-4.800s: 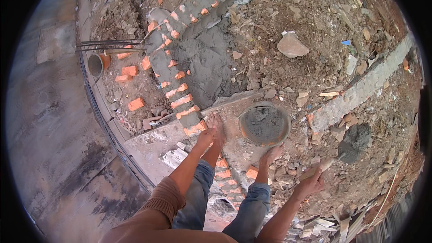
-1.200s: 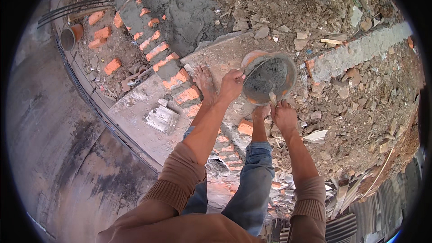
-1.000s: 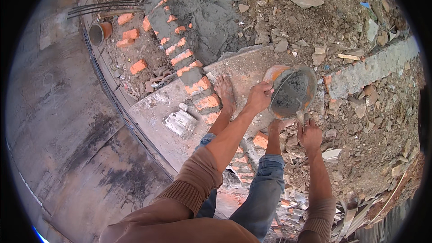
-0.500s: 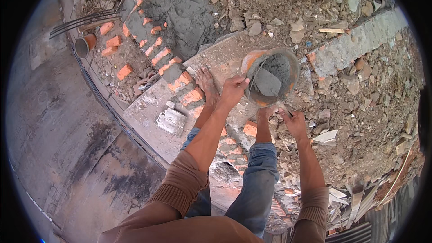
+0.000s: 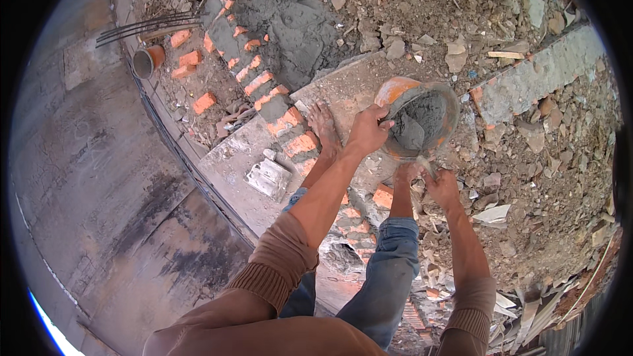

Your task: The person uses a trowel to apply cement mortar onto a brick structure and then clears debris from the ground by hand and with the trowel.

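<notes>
a trowel in the mortar of a tilted bucket

in the head view, the left hand is closed on the left side of the bucket's rim; whether it also grips a handle there, i cannot tell. the bucket leans near the right end of the concrete slab, its orange outer wall showing at the upper left. the right hand is wrapped around the trowel's handle just below the bucket, and the grey-coated blade lies inside, against the mortar. a row of bricks and mortar crosses the slab from its upper edge, beside the person's bare left foot. a whitish block lies left of that row, toward the slab's left corner. past the slab's upper edge, loose orange bricks lie near a second bucket.
</notes>
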Available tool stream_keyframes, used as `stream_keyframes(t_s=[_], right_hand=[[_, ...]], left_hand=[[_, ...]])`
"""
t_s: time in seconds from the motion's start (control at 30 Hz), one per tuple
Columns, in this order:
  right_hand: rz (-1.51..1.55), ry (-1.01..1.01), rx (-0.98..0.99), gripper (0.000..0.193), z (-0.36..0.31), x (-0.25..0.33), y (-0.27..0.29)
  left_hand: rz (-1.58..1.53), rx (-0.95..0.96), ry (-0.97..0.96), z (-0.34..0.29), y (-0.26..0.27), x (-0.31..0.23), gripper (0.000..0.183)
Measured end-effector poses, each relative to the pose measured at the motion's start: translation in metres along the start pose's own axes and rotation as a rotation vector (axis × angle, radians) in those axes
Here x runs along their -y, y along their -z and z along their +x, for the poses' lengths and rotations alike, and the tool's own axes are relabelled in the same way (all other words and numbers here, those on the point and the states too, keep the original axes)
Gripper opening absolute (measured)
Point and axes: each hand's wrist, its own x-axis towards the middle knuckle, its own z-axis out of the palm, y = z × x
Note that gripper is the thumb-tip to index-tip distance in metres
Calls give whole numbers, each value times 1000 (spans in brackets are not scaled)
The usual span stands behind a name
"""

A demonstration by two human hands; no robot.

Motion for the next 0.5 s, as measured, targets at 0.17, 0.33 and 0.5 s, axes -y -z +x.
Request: stream_keyframes(t_s=[0.17,0.33,0.5], right_hand=[[360,-158,75,31,-15,-1,-17],[683,-250,-60,24,-44,4,-22],[805,-161,-571,23,-52,74,-4]], left_hand=[[-137,-146,-54,-4,0,44,32],[-175,-61,263,-7,51,31,35],[-312,-67,345,-7,74,60,28]])
